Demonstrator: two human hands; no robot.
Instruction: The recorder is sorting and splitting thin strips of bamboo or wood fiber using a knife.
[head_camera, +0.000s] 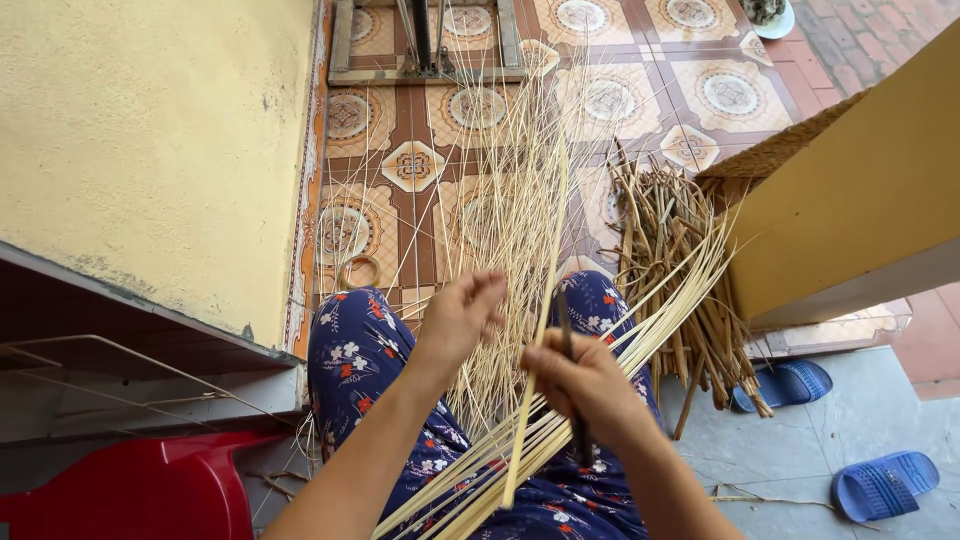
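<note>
Right hand (585, 385) pinched a dark blade (570, 350) against one pale strip (535, 340); left hand (460, 315), fingers loosely spread, touched the loose strips (500, 210).

Tiled floor (420, 95) under cane pile (665, 240), slippers (885, 483)

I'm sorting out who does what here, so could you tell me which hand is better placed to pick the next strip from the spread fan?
Probably the left hand: it is open, fingers on the fanned strips. The right hand is closed around a dark tool and one strip.
</note>
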